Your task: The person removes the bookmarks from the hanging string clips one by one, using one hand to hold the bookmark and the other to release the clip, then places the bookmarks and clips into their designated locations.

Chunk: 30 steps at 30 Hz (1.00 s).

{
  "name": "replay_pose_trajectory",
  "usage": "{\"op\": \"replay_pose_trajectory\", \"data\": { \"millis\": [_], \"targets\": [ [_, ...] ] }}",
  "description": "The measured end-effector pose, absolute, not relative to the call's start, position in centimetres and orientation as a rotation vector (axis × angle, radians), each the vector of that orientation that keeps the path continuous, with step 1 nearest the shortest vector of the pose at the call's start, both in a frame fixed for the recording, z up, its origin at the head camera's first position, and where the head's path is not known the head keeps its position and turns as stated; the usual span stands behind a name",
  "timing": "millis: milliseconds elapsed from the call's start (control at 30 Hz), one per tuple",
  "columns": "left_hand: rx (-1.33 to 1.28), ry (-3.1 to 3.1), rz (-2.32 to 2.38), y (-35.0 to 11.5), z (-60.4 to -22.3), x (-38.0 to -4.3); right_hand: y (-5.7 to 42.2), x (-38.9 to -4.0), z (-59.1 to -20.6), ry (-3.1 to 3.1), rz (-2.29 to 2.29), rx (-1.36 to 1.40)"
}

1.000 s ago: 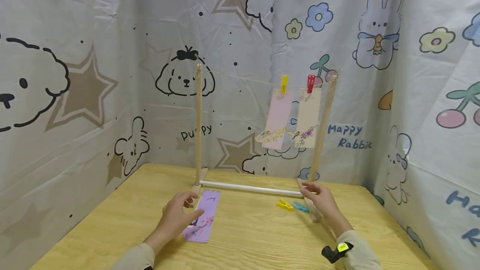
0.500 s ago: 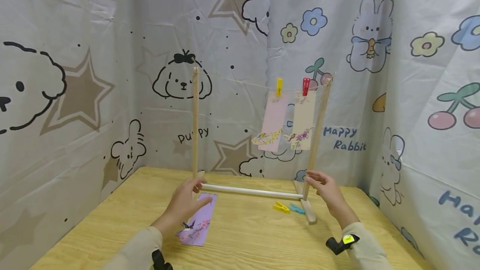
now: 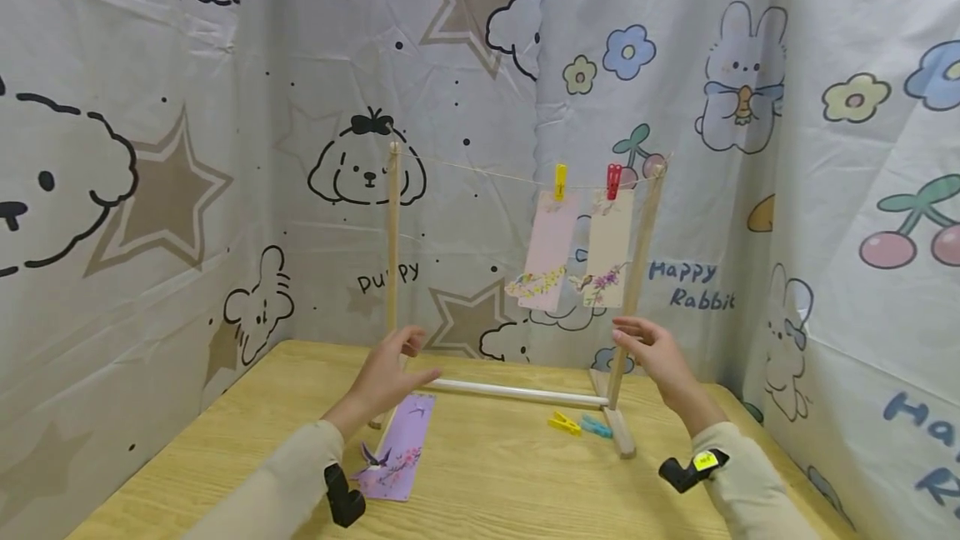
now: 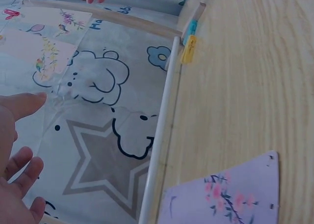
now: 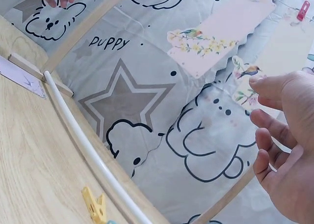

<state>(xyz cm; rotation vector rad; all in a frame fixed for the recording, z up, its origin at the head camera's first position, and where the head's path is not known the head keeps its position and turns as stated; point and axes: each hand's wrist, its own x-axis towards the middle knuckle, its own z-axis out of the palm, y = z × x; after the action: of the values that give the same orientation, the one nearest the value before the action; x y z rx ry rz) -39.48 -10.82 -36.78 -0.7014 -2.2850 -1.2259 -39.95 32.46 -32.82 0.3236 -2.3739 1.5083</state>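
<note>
On the worktop (image 3: 487, 473), the wooden stand (image 3: 517, 392) is standing before the printed curtain (image 3: 480, 98), and the purple card (image 3: 400, 450) is lying just beside the stand's left foot. The loose yellow clip (image 3: 564, 423) and blue clip (image 3: 596, 427) are lying just inside its right foot. Toward the stand's right, the pink card (image 3: 551, 240) and cream card (image 3: 609, 244) are hanging from its string (image 3: 480, 171) by pegs. Your left hand (image 3: 386, 373) is hovering near its left post, your right hand (image 3: 658, 361) near the right; all the fingers are loosely bent, holding nothing, though whether the left ones are brushing the post cannot be told. A fingertip catching a post could be tipping the stand and setting the hung cards swinging; a low left wrist camera (image 3: 345, 497) could be dragging the purple card. Compared with half a second earlier, both hands are sitting higher along the posts, while cards and clips are staying put.
</note>
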Motion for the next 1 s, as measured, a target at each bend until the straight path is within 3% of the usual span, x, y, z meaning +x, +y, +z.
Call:
{"op": "replay_pose_trajectory", "data": {
  "millis": [1000],
  "targets": [
    [-0.703, -2.356, -1.293, -7.8, -31.3, -42.4, 29.2, -40.3, -26.5, -2.28, 1.394, 0.47]
  ]
}}
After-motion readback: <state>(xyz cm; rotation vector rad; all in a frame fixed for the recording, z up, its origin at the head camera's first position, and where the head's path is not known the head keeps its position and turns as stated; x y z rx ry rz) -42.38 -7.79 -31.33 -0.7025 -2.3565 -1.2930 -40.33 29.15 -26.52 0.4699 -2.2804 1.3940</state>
